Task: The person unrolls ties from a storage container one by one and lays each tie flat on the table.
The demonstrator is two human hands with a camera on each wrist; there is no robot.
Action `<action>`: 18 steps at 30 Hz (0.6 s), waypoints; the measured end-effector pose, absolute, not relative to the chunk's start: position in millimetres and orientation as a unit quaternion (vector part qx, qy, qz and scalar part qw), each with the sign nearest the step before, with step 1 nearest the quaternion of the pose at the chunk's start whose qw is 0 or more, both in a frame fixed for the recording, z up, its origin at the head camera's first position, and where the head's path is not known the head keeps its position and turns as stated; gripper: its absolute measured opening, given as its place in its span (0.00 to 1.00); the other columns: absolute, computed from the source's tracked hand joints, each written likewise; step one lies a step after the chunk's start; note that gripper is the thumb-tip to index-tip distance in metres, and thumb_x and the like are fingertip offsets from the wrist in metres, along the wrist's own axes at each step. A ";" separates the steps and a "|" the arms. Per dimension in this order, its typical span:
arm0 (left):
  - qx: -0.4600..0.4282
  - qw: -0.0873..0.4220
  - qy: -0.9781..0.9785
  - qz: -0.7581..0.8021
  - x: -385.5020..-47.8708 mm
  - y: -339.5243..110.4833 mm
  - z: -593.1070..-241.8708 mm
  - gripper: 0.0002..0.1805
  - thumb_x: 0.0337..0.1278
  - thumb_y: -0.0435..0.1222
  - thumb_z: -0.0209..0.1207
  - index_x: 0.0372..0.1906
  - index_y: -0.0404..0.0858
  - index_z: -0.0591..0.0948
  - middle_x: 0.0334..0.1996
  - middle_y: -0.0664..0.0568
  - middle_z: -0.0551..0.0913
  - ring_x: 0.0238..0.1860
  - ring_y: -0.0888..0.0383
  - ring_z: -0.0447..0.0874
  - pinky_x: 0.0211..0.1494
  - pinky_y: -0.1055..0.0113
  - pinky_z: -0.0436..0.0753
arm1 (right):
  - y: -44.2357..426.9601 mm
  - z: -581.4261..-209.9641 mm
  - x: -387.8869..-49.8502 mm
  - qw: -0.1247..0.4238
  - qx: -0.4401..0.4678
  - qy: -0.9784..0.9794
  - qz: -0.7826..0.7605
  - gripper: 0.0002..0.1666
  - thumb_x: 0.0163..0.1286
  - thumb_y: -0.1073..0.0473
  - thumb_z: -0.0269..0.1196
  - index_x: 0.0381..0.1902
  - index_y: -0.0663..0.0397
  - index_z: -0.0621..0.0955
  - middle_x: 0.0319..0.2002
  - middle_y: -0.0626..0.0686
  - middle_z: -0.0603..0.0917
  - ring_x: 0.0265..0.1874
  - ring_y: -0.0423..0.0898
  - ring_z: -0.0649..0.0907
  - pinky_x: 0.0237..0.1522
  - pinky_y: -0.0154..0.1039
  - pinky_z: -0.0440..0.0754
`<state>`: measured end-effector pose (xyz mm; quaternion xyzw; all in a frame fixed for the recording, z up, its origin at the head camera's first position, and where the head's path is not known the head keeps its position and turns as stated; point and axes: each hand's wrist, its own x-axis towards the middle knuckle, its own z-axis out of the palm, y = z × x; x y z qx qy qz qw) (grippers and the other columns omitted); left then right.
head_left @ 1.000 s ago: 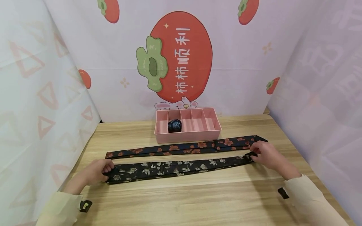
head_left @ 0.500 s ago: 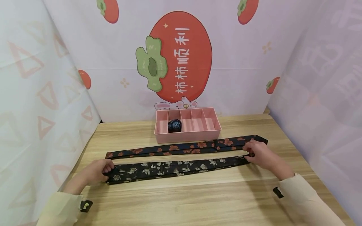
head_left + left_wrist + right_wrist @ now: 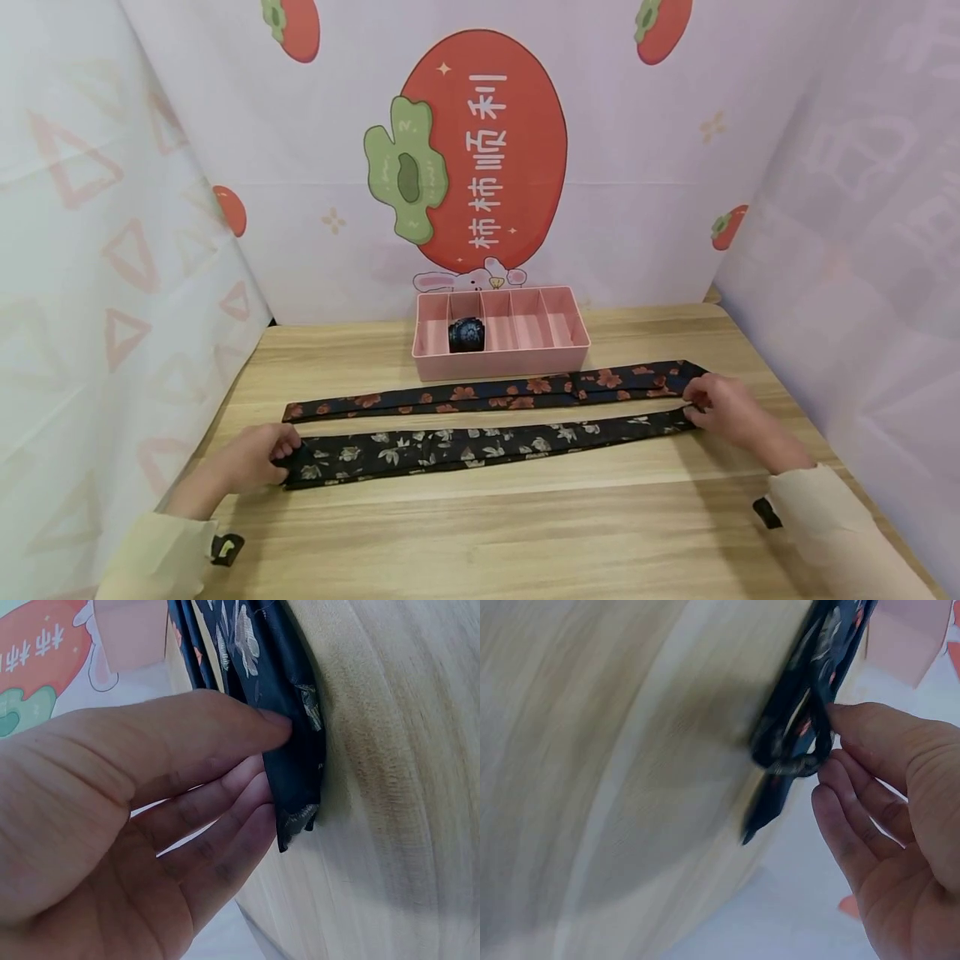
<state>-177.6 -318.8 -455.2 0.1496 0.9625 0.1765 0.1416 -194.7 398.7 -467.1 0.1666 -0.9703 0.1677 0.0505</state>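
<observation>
A black necktie with pale flowers (image 3: 465, 450) lies folded lengthwise across the table in the head view. My left hand (image 3: 253, 458) pinches its left end between thumb and fingers; the left wrist view shows the layered tie end (image 3: 296, 772) slightly off the wood. At the other end, my right hand (image 3: 731, 412) pinches the fold, which stands up as a loop (image 3: 795, 761) in the right wrist view. Behind it lies a second folded necktie, dark with orange flowers (image 3: 461, 393), which neither hand grips. My right fingers are close to its right end.
A pink divided box (image 3: 502, 363) stands at the back of the wooden table (image 3: 480, 533). One compartment, second from the left, holds a dark rolled thing (image 3: 467, 335), perhaps a tie. Printed cloth (image 3: 637, 233) hangs behind and at both sides.
My right hand first slid slightly left, then back to the right, and the pale-flowered tie's right end now reaches further right. My left hand kept its hold and place.
</observation>
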 end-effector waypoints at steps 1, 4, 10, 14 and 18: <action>0.146 0.143 0.963 0.177 -177.3 -318.1 -455.0 0.18 0.47 0.25 0.74 0.45 0.32 0.82 0.37 0.51 0.83 0.40 0.57 0.78 0.44 0.62 0.82 | 401.5 -468.5 -194.9 0.044 0.157 -0.971 0.173 0.09 0.58 0.69 0.76 0.34 0.60 0.85 0.32 0.54 0.85 0.30 0.45 0.82 0.31 0.39 0.81; 0.146 0.143 0.963 0.176 -176.6 -317.0 -454.5 0.18 0.48 0.27 0.75 0.45 0.31 0.82 0.37 0.50 0.82 0.39 0.57 0.78 0.43 0.62 0.82 | 408.7 -470.7 -195.8 0.027 0.135 -0.974 0.182 0.08 0.60 0.67 0.76 0.35 0.60 0.86 0.33 0.55 0.86 0.31 0.46 0.83 0.32 0.40 0.82; 0.143 0.135 0.965 0.172 -177.0 -316.9 -457.5 0.17 0.50 0.30 0.75 0.44 0.33 0.82 0.36 0.52 0.82 0.38 0.58 0.77 0.42 0.62 0.81 | 419.1 -474.4 -198.0 0.006 0.127 -0.975 0.181 0.08 0.60 0.67 0.76 0.36 0.60 0.87 0.33 0.54 0.87 0.32 0.47 0.84 0.34 0.40 0.83; 0.148 0.131 0.964 0.175 -179.0 -317.9 -460.6 0.16 0.51 0.31 0.75 0.44 0.32 0.82 0.35 0.50 0.82 0.37 0.57 0.77 0.42 0.60 0.81 | 423.3 -478.3 -198.5 0.000 0.118 -0.975 0.188 0.07 0.61 0.67 0.75 0.36 0.60 0.87 0.34 0.54 0.87 0.32 0.46 0.84 0.34 0.39 0.83; 0.142 0.136 0.963 0.182 -182.7 -316.8 -459.3 0.17 0.51 0.29 0.75 0.45 0.31 0.82 0.36 0.49 0.82 0.38 0.56 0.77 0.43 0.59 0.82 | 425.1 -480.5 -197.9 -0.005 0.108 -0.976 0.191 0.07 0.63 0.65 0.75 0.36 0.60 0.87 0.34 0.54 0.87 0.32 0.45 0.84 0.34 0.39 0.83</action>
